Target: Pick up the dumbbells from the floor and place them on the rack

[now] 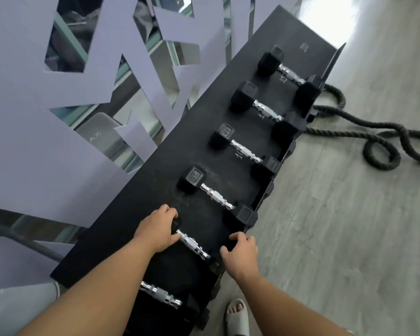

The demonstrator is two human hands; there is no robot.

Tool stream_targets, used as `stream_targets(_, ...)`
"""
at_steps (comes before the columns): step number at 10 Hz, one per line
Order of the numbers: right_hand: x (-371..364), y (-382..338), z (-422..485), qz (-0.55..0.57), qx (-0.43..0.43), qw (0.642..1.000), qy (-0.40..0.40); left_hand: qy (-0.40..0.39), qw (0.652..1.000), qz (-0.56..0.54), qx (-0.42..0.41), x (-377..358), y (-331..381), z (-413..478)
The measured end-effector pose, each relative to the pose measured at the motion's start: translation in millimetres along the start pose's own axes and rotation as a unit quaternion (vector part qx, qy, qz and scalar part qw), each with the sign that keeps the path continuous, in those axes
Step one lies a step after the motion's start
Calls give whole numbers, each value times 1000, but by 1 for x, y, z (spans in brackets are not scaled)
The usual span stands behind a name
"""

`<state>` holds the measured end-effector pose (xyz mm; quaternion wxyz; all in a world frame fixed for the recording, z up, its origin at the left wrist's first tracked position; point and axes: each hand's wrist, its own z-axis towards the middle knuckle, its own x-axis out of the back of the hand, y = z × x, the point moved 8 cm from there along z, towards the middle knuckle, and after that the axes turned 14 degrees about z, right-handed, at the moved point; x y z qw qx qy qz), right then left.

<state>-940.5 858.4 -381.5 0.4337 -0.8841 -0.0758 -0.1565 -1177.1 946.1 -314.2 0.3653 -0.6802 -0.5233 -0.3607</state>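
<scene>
A black rack (155,209) runs from lower left to upper right and carries several black hex dumbbells with chrome handles. The nearest full one beyond my hands is marked 10 (217,198). Both my hands hold one dumbbell (194,244) lying on the rack's top. My left hand (159,229) wraps its far head, and my right hand (240,251) grips its near head at the rack's front edge. Another dumbbell (160,294) lies closer to me, partly hidden under my left forearm.
A purple cut-out wall panel (58,93) with mirrors stands behind the rack. A thick black battle rope (374,132) coils on the grey wood floor to the right. My foot in a pale slipper (238,314) stands by the rack's near end.
</scene>
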Motion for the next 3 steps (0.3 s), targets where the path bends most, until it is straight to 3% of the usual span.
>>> stream_targets(3,85,-101,-2,-173,129,976,-35,-5,998,30,-48,94,15,-18)
